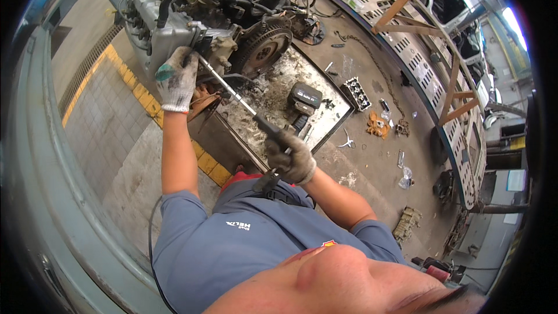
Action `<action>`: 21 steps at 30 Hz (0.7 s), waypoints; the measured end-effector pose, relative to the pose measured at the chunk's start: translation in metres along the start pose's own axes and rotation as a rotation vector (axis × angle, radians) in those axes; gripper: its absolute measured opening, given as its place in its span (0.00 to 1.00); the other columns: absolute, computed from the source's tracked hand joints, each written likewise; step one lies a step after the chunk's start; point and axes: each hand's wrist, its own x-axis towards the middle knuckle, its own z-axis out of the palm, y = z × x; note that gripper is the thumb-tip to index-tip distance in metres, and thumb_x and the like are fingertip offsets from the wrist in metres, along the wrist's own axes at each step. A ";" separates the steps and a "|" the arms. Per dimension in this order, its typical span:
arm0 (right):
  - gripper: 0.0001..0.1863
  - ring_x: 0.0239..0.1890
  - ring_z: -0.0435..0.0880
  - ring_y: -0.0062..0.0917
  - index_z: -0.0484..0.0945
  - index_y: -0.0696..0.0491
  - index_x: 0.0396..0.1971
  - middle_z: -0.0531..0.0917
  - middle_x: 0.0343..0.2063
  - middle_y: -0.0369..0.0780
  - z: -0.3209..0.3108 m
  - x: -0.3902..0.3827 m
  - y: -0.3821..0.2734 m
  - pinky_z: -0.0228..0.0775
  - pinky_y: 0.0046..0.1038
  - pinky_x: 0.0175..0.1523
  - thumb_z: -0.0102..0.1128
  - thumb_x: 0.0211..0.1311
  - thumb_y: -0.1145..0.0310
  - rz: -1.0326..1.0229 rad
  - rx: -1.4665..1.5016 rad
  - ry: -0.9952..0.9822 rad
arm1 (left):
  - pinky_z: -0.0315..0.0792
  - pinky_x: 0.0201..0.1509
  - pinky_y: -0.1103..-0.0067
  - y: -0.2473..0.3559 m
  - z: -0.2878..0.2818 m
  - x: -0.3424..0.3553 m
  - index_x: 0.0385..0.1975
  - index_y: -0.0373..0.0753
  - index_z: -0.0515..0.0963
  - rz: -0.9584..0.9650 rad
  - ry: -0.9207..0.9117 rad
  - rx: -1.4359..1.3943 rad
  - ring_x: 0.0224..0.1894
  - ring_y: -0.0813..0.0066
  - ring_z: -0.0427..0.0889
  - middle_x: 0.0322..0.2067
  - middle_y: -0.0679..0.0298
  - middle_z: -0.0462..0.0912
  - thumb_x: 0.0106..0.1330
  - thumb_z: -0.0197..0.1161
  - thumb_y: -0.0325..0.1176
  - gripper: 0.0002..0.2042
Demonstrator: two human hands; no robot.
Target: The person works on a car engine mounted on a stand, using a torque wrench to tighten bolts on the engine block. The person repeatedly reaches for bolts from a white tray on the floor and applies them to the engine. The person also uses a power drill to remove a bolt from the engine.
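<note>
A long socket wrench (231,91) with a silver shaft and black handle slants from the engine down to my right. My right hand (295,158), in a dirty grey glove, is closed around its handle. At the wrench's far end is my left hand (178,78), in a white glove with a green patch. Its fingers curl at the wrench head against the engine (174,17), partly hiding the joint. The engine is a grey metal block with black hoses and a round toothed flywheel (263,52) on its right side.
A grimy metal-topped table (261,102) below the engine carries a black cordless power tool (305,100). On the floor to the right lie a metal engine part (356,94), an orange rag (378,124) and plastic bags. Beyond stands a long perforated ramp (407,52); a blue-grey post (29,139) rises at left.
</note>
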 end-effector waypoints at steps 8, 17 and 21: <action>0.36 0.39 0.87 0.35 0.66 0.53 0.72 0.85 0.47 0.45 0.049 -0.004 -0.060 0.81 0.35 0.46 0.66 0.66 0.61 -0.258 -1.376 0.034 | 0.79 0.45 0.67 -0.005 -0.013 -0.002 0.42 0.40 0.85 -0.003 0.014 0.049 0.40 0.53 0.88 0.37 0.53 0.89 0.70 0.66 0.41 0.11; 0.37 0.56 0.86 0.43 0.67 0.53 0.71 0.83 0.56 0.51 0.053 -0.002 -0.073 0.79 0.36 0.60 0.71 0.61 0.68 -0.259 -2.024 -0.017 | 0.78 0.48 0.71 0.001 -0.015 -0.004 0.43 0.36 0.85 -0.043 -0.038 0.000 0.40 0.59 0.88 0.37 0.54 0.89 0.71 0.65 0.37 0.11; 0.34 0.31 0.83 0.26 0.68 0.53 0.69 0.82 0.40 0.41 0.028 0.006 -0.044 0.77 0.27 0.34 0.68 0.65 0.64 -0.236 -0.975 0.005 | 0.78 0.48 0.70 0.000 -0.014 -0.006 0.43 0.35 0.85 -0.002 0.013 0.073 0.41 0.58 0.89 0.38 0.54 0.90 0.71 0.65 0.37 0.11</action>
